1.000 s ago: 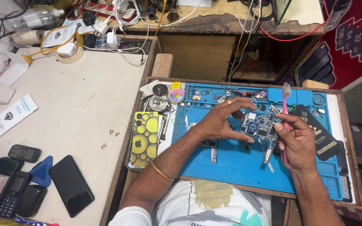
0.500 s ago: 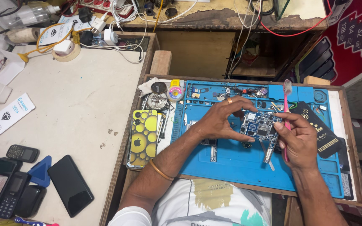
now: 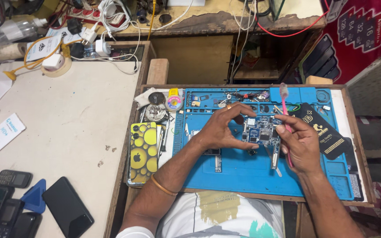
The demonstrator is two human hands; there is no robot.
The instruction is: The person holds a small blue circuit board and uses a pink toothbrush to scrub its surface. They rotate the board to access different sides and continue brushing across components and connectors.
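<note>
blue circuit board (image 3: 261, 131), flat on mat, pink toothbrush (image 3: 284, 102)

We see our left hand (image 3: 219, 130) curled over a small blue circuit board (image 3: 261, 132), thumb and fingers (image 3: 243, 108) pinching its left edge above the blue work mat (image 3: 243, 169). Our right hand (image 3: 300, 143) touches the board's right edge and grips a pink toothbrush (image 3: 284, 99) upright, bristles at the top. A gold bangle (image 3: 162, 186) sits on our left forearm. Just right of our right hand lies a black packet (image 3: 320, 128) with gold print. Left of the mat, a yellow phone case (image 3: 144, 152) with dark circles lies flat, with a solder wick spool (image 3: 173, 102) above it. On the pale desk (image 3: 67, 114) farther left lie a black phone (image 3: 67, 212) and a blue triangular pick (image 3: 34, 197).
</note>
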